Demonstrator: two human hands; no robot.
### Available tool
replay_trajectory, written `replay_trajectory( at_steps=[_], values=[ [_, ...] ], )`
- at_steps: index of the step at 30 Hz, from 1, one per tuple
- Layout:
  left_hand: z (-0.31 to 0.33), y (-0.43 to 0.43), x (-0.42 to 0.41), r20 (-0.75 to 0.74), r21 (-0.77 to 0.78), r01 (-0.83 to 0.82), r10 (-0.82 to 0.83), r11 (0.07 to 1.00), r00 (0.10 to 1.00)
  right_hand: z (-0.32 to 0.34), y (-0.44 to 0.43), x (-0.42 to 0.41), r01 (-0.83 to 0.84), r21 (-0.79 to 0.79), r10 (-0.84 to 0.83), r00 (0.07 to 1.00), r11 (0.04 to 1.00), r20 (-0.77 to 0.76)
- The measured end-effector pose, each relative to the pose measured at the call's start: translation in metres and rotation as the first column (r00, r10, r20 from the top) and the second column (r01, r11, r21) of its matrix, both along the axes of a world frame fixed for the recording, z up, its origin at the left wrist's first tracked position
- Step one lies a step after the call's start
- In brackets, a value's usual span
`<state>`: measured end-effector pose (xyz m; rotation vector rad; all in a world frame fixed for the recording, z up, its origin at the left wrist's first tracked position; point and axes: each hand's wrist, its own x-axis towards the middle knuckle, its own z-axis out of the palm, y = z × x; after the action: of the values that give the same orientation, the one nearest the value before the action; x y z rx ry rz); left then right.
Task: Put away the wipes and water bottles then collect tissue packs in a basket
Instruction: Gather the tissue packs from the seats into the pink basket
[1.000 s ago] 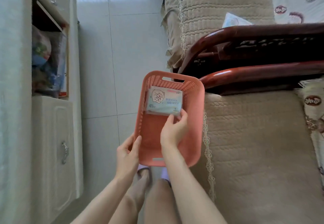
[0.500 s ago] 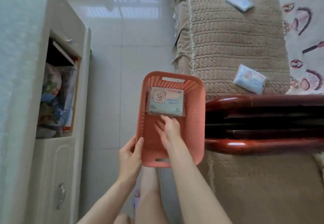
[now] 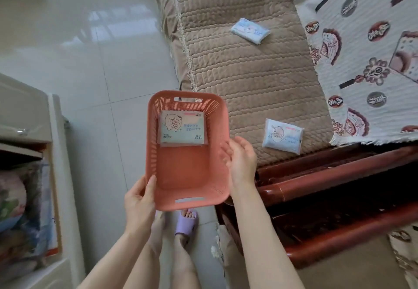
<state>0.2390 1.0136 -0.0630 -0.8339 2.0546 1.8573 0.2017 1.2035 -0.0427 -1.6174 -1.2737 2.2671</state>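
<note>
My left hand (image 3: 139, 200) grips the near left corner of a salmon plastic basket (image 3: 187, 175), held over the floor. One tissue pack (image 3: 182, 131) lies flat at the basket's far end. My right hand (image 3: 241, 159) is open at the basket's right rim, fingers spread, holding nothing. Two more tissue packs lie on the brown quilted sofa cushion (image 3: 237, 73): the nearer pack (image 3: 282, 138) is just right of my right hand, and the farther pack (image 3: 250, 30) lies near the cushion's back.
A dark red wooden sofa armrest (image 3: 328, 180) runs under my right forearm. A patterned cover (image 3: 366, 51) drapes the sofa back at right. A white cabinet (image 3: 29, 175) with stuffed shelves stands at left. Glossy floor tiles (image 3: 90, 62) lie between them.
My right hand has left the tissue pack and come out of the basket to its right rim. The view has shifted forward, and both packs on the cushion now show.
</note>
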Motion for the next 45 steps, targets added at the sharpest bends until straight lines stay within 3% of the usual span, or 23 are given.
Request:
replay_trajectory(
  at_steps=[6, 11, 16, 22, 31, 34, 38, 45],
  values=[
    [-0.014, 0.032, -0.072, 0.049, 0.006, 0.086, -0.086, 0.996, 0.995, -0.031, 0.059, -0.026, 0.173, -0.030, -0.168, 0.978, 0.985, 0.126],
    [-0.015, 0.062, -0.135, 0.080, 0.017, 0.196, -0.197, 0.980, 0.977, -0.061, 0.100, -0.039, 0.379, -0.044, -0.359, 0.903, 0.924, 0.237],
    [-0.016, 0.087, -0.179, 0.108, 0.039, 0.313, -0.315, 0.949, 0.943, -0.086, 0.132, -0.037, 0.491, -0.070, -0.445, 0.833, 0.868, 0.329],
    [-0.026, 0.122, -0.194, 0.106, 0.022, 0.372, -0.372, 0.928, 0.922, -0.120, 0.163, -0.042, 0.520, -0.072, -0.454, 0.799, 0.851, 0.394],
    [-0.031, 0.130, -0.189, 0.122, -0.013, 0.357, -0.353, 0.934, 0.928, -0.159, 0.173, -0.041, 0.469, 0.058, -0.425, 0.735, 0.881, 0.528],
    [-0.028, 0.130, -0.187, 0.125, -0.016, 0.339, -0.335, 0.940, 0.934, -0.151, 0.176, -0.041, 0.484, 0.087, -0.462, 0.745, 0.871, 0.481],
    [-0.015, 0.133, -0.187, 0.115, -0.022, 0.326, -0.322, 0.945, 0.940, -0.103, 0.177, -0.054, 0.527, 0.061, -0.519, 0.800, 0.847, 0.300],
    [0.008, 0.136, -0.191, 0.068, -0.042, 0.268, -0.264, 0.963, 0.962, 0.001, 0.139, -0.093, 0.351, 0.084, -0.357, 0.931, 0.932, 0.069]
  ],
)
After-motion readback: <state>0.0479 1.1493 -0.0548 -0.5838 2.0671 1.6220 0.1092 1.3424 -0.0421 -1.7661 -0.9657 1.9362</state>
